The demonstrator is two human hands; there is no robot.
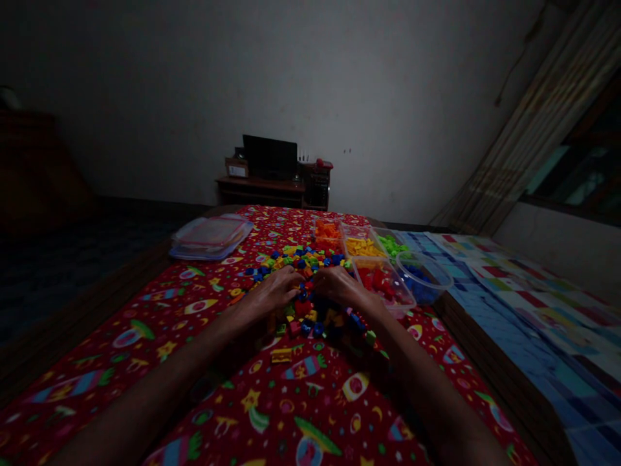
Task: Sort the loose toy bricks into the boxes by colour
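Note:
A pile of small plastic toy building blocks (305,308) in mixed colours lies in front of me in the head view. My left hand (284,286) reaches into its left side with fingers curled. My right hand (337,282) is at the right side of the pile, fingers bent down and thumb side inward. The hands are a short gap apart. Whatever sits between the fingertips is too small and dark to make out. One yellow block (281,355) lies apart from the pile, nearer to me.
Right of the pile stand clear boxes of orange blocks (327,230), yellow blocks (363,247), green blocks (392,245) and red blocks (379,282), plus a round tub (449,283) of blue blocks. Stacked lids (211,234) lie at left on the red patterned cloth (194,336).

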